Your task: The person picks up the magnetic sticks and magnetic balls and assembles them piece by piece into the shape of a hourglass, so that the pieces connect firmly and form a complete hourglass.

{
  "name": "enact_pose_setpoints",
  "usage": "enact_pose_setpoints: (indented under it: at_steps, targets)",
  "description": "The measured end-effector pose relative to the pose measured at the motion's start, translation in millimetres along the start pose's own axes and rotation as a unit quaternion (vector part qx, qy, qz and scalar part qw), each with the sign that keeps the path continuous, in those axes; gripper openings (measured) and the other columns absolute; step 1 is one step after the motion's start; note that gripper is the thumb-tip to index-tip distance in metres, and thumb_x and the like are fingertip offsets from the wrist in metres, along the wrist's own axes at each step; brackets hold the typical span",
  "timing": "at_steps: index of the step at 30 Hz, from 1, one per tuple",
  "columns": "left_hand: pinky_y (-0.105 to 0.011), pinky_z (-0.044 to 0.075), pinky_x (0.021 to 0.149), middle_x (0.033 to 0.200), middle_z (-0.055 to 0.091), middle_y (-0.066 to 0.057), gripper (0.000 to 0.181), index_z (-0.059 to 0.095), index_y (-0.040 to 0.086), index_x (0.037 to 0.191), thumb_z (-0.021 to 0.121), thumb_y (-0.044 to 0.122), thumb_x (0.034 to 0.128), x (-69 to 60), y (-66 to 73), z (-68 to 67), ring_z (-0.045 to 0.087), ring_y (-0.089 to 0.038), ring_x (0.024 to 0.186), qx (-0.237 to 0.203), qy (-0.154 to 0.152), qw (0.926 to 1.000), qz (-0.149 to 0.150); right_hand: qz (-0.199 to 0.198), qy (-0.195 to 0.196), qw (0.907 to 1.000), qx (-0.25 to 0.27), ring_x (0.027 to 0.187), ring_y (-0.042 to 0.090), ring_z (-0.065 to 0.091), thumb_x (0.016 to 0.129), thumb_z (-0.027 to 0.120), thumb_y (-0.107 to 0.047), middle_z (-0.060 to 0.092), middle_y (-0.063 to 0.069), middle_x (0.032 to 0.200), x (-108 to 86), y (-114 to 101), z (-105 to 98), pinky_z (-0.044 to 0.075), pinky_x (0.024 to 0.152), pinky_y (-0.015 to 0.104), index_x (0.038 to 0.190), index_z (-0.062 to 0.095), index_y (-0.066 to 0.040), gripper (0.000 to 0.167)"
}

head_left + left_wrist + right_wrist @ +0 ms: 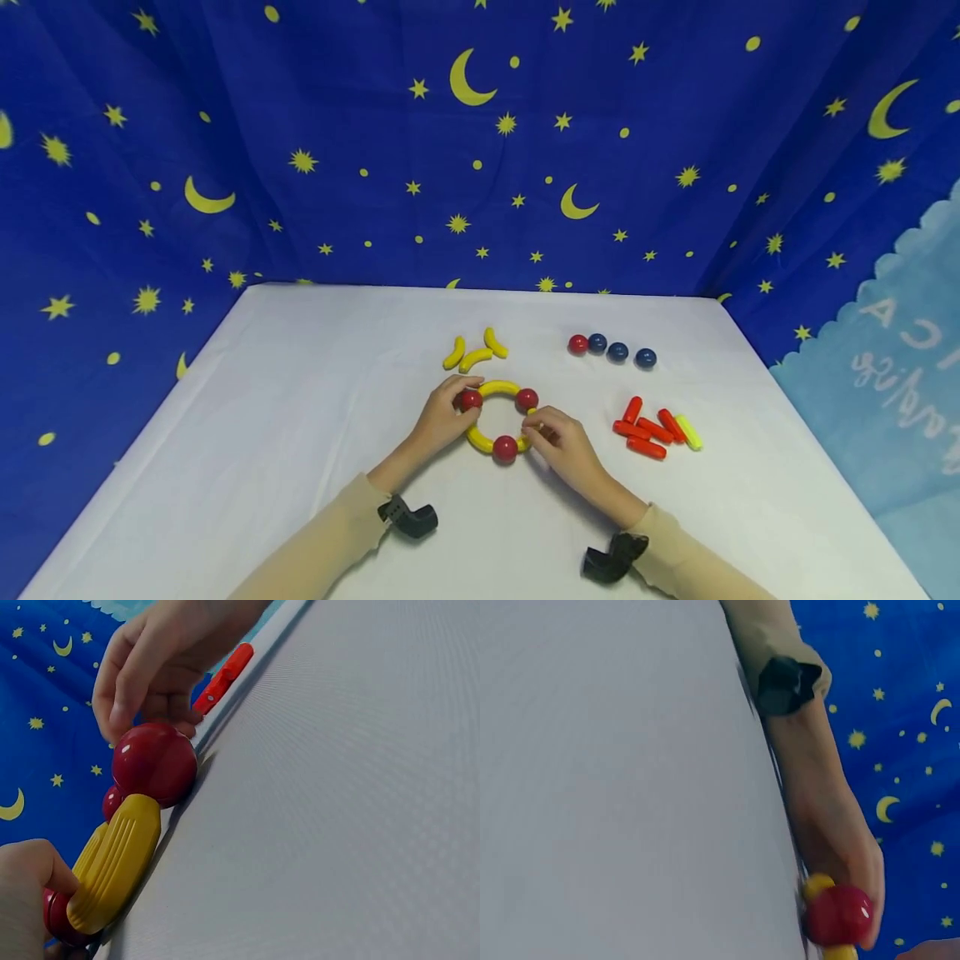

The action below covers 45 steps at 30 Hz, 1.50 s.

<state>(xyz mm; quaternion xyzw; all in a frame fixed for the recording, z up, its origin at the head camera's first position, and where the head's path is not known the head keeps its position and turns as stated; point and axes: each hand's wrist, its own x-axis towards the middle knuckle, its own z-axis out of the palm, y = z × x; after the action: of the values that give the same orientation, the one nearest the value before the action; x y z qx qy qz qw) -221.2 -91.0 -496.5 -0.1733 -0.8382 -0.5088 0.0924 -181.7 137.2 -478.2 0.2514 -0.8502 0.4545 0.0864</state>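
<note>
Red balls and yellow curved rods form a ring in the middle of the table. My left hand (438,414) holds the ring's left red ball (470,399), its thumb near the lower-left yellow curved rod (120,862). At the ring's right side, my right hand (567,446) pinches the right yellow curved rod (524,446), mostly covered by the fingers. The upper-right red ball (527,400) sits just above those fingers. Nearest to me is the front red ball (506,449). Across the top runs another yellow curved rod (498,387).
Behind the ring lie loose yellow curved rods (476,360). Further right, a red ball (577,344) stands in a row with dark blue balls (618,352). Several red straight rods (647,448) and one yellow-green straight rod (688,432) lie right of my right hand. A white cloth covers the table (300,375).
</note>
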Motion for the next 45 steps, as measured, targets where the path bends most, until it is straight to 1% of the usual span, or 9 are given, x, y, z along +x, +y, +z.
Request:
enact_pose_setpoints:
  at_steps: [5, 9, 14, 17, 20, 27, 35, 40, 45]
  targets:
    - [-0.020, 0.050, 0.078, 0.112, 0.062, -0.008, 0.037, 0.067, 0.006, 0.113, 0.068, -0.001, 0.0763, 0.0, 1.3, 2.0, 0.058, -0.017, 0.096, 0.006, -0.007, 1.0000, 0.000, -0.028, 0.091, 0.9945, -0.044, 0.069, 0.000, 0.052, 0.084, 0.066, 0.002, 0.068, 0.005, 0.084, -7.7, 11.8, -27.3, 0.047, 0.060, 0.017, 0.091, 0.069, -0.003, 0.009]
    - [-0.025, 0.052, 0.083, 0.111, 0.062, -0.008, 0.036, 0.067, 0.006, 0.113, 0.068, 0.000, 0.0772, -1.1, 4.1, 2.1, 0.059, -0.018, 0.098, 0.013, -0.014, 0.9998, -0.002, -0.031, 0.185, 0.9763, -0.107, 0.067, 0.000, 0.050, 0.080, 0.067, 0.006, 0.065, 0.008, 0.077, -16.9, 28.3, -56.4, 0.043, 0.060, 0.012, 0.088, 0.069, -0.001, 0.011]
    - [-0.034, 0.051, 0.090, 0.114, 0.062, -0.010, 0.037, 0.065, 0.008, 0.117, 0.067, 0.002, 0.0801, -1.6, 4.1, 1.8, 0.060, -0.020, 0.103, 0.021, -0.028, 0.9994, -0.008, 0.056, 0.258, 0.9488, -0.173, 0.075, 0.018, 0.053, 0.079, 0.064, 0.009, 0.065, 0.015, 0.083, -32.2, 45.7, -95.2, 0.037, 0.070, 0.017, 0.091, 0.068, 0.003, 0.014]
    - [-0.035, 0.051, 0.091, 0.115, 0.062, -0.010, 0.038, 0.064, 0.009, 0.118, 0.066, 0.002, 0.0806, -2.8, 3.6, 1.4, 0.059, -0.020, 0.103, 0.024, -0.030, 0.9991, -0.016, 0.115, 0.269, 0.9350, -0.200, 0.082, 0.032, 0.055, 0.079, 0.062, 0.009, 0.066, 0.022, 0.091, -41.9, 54.6, -113.8, 0.036, 0.073, 0.028, 0.096, 0.068, 0.006, 0.018]
    - [-0.037, 0.051, 0.092, 0.116, 0.062, -0.010, 0.039, 0.064, 0.009, 0.119, 0.066, 0.003, 0.0812, -3.9, 3.3, 1.3, 0.059, -0.021, 0.104, 0.023, -0.034, 0.9989, -0.020, 0.159, 0.270, 0.9261, -0.210, 0.086, 0.036, 0.058, 0.079, 0.063, 0.006, 0.067, 0.024, 0.096, -49.1, 62.9, -125.3, 0.037, 0.074, 0.031, 0.098, 0.068, 0.007, 0.020]
    - [-0.039, 0.049, 0.095, 0.116, 0.062, -0.009, 0.038, 0.063, 0.010, 0.121, 0.067, 0.005, 0.0830, -2.6, 4.0, 1.0, 0.059, -0.021, 0.108, 0.035, -0.035, 0.9987, -0.014, 0.182, 0.202, 0.9339, -0.232, 0.087, 0.034, 0.057, 0.080, 0.068, -0.002, 0.069, 0.024, 0.096, -50.3, 71.9, -129.7, 0.037, 0.073, 0.035, 0.102, 0.067, 0.006, 0.023]
    - [-0.040, 0.049, 0.095, 0.117, 0.062, -0.009, 0.038, 0.063, 0.010, 0.121, 0.067, 0.005, 0.0832, -2.6, 5.5, 0.0, 0.058, -0.022, 0.108, 0.029, -0.040, 0.9985, -0.023, 0.202, 0.165, 0.9270, -0.270, 0.075, 0.028, 0.051, 0.079, 0.073, -0.009, 0.070, 0.022, 0.088, -45.8, 74.2, -130.1, 0.034, 0.063, 0.029, 0.102, 0.068, 0.005, 0.028]
    - [-0.040, 0.048, 0.097, 0.118, 0.062, -0.010, 0.038, 0.062, 0.010, 0.121, 0.066, 0.005, 0.0834, -2.4, 6.2, 1.1, 0.058, -0.022, 0.110, 0.027, -0.040, 0.9986, -0.022, 0.204, 0.200, 0.9315, -0.225, 0.076, 0.026, 0.056, 0.078, 0.073, -0.006, 0.070, 0.021, 0.089, -41.5, 71.7, -128.9, 0.037, 0.064, 0.023, 0.102, 0.067, 0.004, 0.027]
    - [-0.041, 0.048, 0.097, 0.119, 0.061, -0.010, 0.039, 0.061, 0.009, 0.122, 0.066, 0.006, 0.0834, -2.7, 6.5, 0.6, 0.058, -0.024, 0.111, 0.030, -0.038, 0.9985, -0.026, 0.152, 0.236, 0.9502, -0.136, 0.072, -0.001, 0.054, 0.077, 0.072, 0.001, 0.069, 0.021, 0.092, -27.1, 55.5, -121.2, 0.040, 0.063, 0.006, 0.105, 0.066, 0.005, 0.028]
